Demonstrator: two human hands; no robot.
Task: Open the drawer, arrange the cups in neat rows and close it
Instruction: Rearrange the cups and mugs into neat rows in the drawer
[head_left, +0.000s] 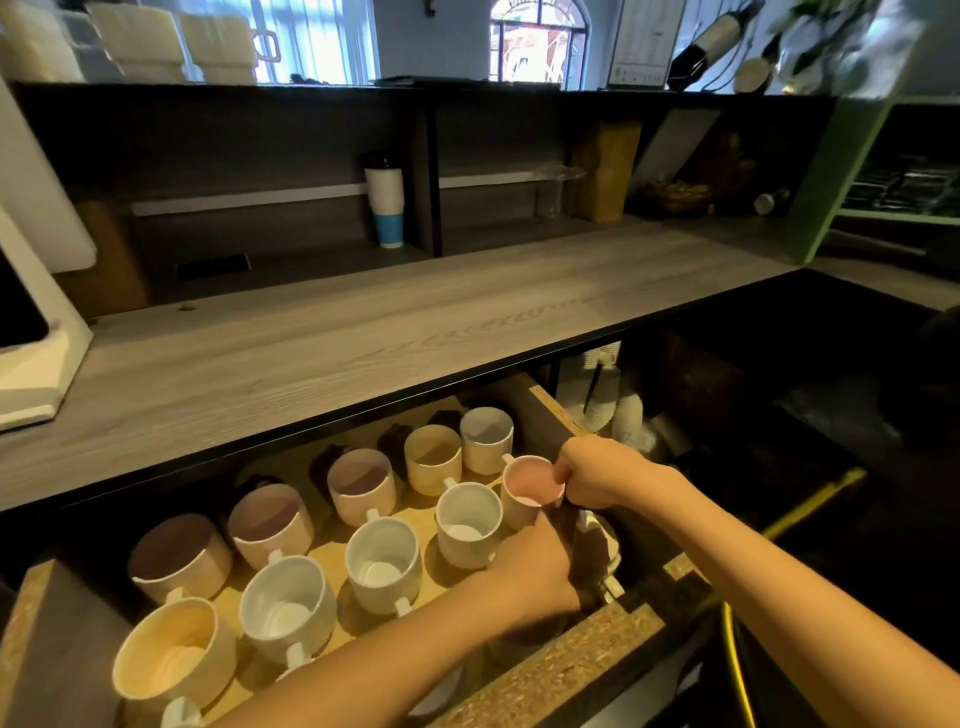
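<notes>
The wooden drawer (553, 410) stands pulled out under the countertop. Several ceramic cups sit in it in slanting rows, among them a white cup (468, 522), a beige cup (432, 457) and a yellow cup (174, 652). My right hand (597, 473) grips the rim and handle side of a pink cup (530, 488) at the drawer's right end. My left hand (535, 577) reaches in just below that cup, fingers curled down at the drawer's right corner; what they touch is hidden.
The grey wood countertop (363, 332) overhangs the drawer's back. A stack of paper cups (385, 202) stands in the shelf behind. White paper cup stacks (623, 405) sit to the right of the drawer. The chipboard front edge (571, 660) lies under my left forearm.
</notes>
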